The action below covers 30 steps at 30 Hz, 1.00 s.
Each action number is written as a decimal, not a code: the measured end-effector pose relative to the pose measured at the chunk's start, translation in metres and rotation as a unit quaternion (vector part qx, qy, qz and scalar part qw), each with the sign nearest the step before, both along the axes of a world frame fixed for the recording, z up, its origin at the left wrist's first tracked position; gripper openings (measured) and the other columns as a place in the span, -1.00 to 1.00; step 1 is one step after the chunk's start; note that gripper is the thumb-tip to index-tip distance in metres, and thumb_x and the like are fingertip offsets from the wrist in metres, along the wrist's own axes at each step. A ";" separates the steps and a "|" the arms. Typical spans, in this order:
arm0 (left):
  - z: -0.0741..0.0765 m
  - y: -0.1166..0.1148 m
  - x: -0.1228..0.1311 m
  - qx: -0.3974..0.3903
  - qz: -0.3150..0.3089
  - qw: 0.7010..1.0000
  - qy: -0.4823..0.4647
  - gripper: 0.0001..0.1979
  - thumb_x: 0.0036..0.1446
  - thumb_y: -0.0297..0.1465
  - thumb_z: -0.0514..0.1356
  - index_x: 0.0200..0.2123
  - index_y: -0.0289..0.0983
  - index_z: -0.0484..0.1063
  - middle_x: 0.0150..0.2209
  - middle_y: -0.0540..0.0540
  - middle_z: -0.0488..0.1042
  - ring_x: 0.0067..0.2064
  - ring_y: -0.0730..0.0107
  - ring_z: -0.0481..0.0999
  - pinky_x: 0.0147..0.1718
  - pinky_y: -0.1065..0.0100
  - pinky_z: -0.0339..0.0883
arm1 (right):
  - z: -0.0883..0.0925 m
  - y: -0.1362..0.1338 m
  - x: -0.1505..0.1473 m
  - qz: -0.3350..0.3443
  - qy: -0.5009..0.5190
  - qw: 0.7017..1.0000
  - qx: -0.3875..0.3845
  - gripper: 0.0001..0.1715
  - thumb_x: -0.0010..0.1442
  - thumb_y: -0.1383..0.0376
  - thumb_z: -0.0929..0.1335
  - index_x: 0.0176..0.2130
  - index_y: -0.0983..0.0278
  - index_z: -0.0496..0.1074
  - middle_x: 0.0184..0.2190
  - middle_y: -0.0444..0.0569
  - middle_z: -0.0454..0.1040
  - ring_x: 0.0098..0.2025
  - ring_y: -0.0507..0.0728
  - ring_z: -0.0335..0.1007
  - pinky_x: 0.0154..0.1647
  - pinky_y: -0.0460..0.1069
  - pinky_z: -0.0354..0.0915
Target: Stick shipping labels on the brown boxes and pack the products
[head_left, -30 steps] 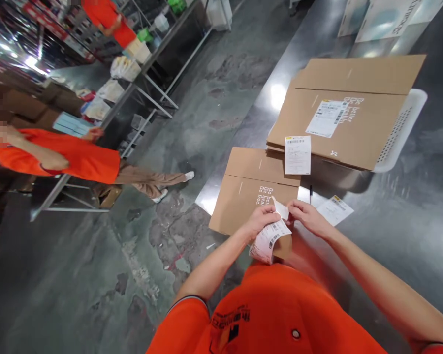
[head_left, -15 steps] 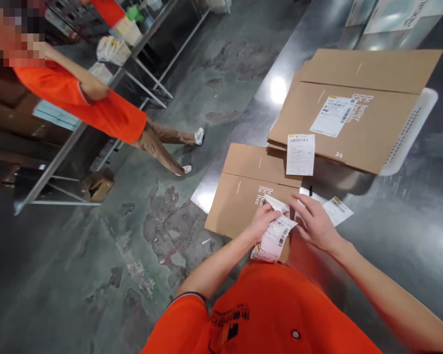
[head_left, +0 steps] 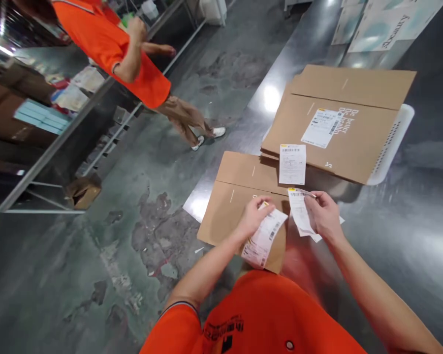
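Observation:
My left hand (head_left: 254, 219) is shut on a curled strip of barcode shipping labels (head_left: 264, 239), which hangs down over a flattened cardboard box (head_left: 236, 206). My right hand (head_left: 324, 216) pinches a single white barcode label (head_left: 299, 210) by its upper edge, to the right of the strip. A second, larger stack of flat cardboard (head_left: 335, 129) lies further forward, with a shipping label (head_left: 322, 128) on it. Another white label (head_left: 292, 164) rests across the edge of that stack, just above my hands.
The boards lie on a stainless steel table (head_left: 276, 96), with a white plastic basket (head_left: 393, 147) partly under the far stack. To the left are a concrete floor (head_left: 158, 236) and a metal rack (head_left: 77, 132). A co-worker in an orange shirt (head_left: 121, 59) stands beyond it.
My right hand has moved right, away from the strip, and now pinches a white label. The co-worker has shifted toward the upper left of the view, and the view has swung slightly.

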<state>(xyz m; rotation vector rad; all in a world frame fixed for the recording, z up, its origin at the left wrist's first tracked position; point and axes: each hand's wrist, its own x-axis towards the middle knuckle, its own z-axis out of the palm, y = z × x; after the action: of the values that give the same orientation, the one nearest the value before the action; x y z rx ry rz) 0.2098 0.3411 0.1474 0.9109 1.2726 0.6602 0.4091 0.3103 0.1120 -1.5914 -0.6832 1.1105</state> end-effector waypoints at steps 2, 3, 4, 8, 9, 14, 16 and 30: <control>-0.004 0.025 0.005 0.010 0.035 0.999 0.030 -0.51 -0.04 -0.43 0.38 0.01 -0.36 0.50 -0.16 -0.17 0.58 -0.29 0.42 0.51 -0.30 0.42 0.35 | -0.001 0.009 0.003 -0.017 0.039 0.999 -0.019 -0.53 -0.14 0.01 0.50 -0.33 0.21 0.37 -0.50 -0.16 0.43 -0.47 0.07 0.31 -0.46 -0.04 0.26; -0.007 0.037 0.008 -0.003 0.030 0.999 0.024 -0.44 -0.05 -0.47 0.37 0.08 -0.37 0.46 -0.07 -0.21 0.58 -0.27 0.41 0.52 -0.30 0.43 0.36 | -0.001 0.013 0.003 -0.016 0.038 0.999 -0.024 -0.53 -0.15 0.00 0.51 -0.34 0.22 0.37 -0.50 -0.15 0.43 -0.47 0.07 0.31 -0.45 -0.03 0.26; -0.009 0.048 0.012 -0.022 0.013 1.000 0.010 -0.36 -0.07 -0.51 0.36 0.15 -0.38 0.41 0.00 -0.24 0.56 -0.27 0.42 0.52 -0.31 0.44 0.36 | -0.002 0.016 0.001 -0.012 0.027 0.999 -0.028 -0.53 -0.14 0.00 0.50 -0.35 0.22 0.38 -0.50 -0.15 0.44 -0.47 0.07 0.30 -0.45 -0.03 0.25; -0.015 0.075 0.020 -0.102 -0.083 0.990 -0.058 -0.21 -0.17 -0.63 0.29 0.23 -0.41 0.34 -0.07 -0.20 0.60 -0.38 0.50 0.50 -0.39 0.47 0.33 | -0.009 0.024 -0.007 -0.015 -0.085 0.996 -0.025 -0.58 -0.06 -0.02 0.45 -0.37 0.26 0.43 -0.49 -0.11 0.46 -0.44 0.08 0.30 -0.40 -0.02 0.23; -0.016 0.079 0.020 -0.112 -0.105 0.985 -0.077 -0.24 -0.19 -0.65 0.27 0.20 -0.41 0.38 -0.13 -0.17 0.61 -0.40 0.51 0.50 -0.40 0.47 0.33 | -0.011 0.025 -0.008 -0.020 -0.111 0.993 -0.020 -0.59 -0.04 -0.02 0.43 -0.37 0.26 0.43 -0.48 -0.10 0.47 -0.43 0.08 0.30 -0.39 -0.02 0.23; -0.022 0.085 0.011 -0.141 -0.174 0.965 -0.139 -0.44 -0.22 -0.64 0.27 -0.03 -0.37 0.57 -0.16 -0.16 0.63 -0.39 0.48 0.54 -0.36 0.45 0.35 | -0.016 0.027 -0.013 -0.043 -0.210 0.977 0.003 -0.62 0.05 -0.02 0.38 -0.37 0.24 0.43 -0.44 -0.07 0.50 -0.41 0.09 0.31 -0.33 -0.01 0.25; -0.024 0.086 0.008 -0.138 -0.183 0.961 -0.152 -0.45 -0.22 -0.62 0.30 -0.04 -0.36 0.58 -0.08 -0.20 0.63 -0.32 0.41 0.58 -0.31 0.43 0.37 | -0.018 0.028 -0.013 -0.051 -0.237 0.970 0.020 -0.61 0.06 -0.03 0.38 -0.36 0.24 0.43 -0.43 -0.07 0.50 -0.42 0.09 0.30 -0.31 0.00 0.25; -0.027 0.091 0.005 -0.097 -0.273 0.950 -0.115 -0.41 -0.13 -0.51 0.33 0.08 -0.28 0.54 -0.14 -0.12 0.64 -0.37 0.45 0.53 -0.36 0.43 0.34 | -0.025 0.020 -0.027 -0.083 -0.226 0.969 0.049 -0.61 0.09 -0.03 0.41 -0.38 0.25 0.41 -0.48 -0.10 0.43 -0.45 0.07 0.27 -0.40 -0.02 0.21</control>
<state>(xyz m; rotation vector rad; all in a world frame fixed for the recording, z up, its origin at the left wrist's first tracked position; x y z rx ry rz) 0.2152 0.4326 0.1202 0.9379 0.8056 0.1891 0.3824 0.3298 0.0868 -1.7973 -0.8692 0.5827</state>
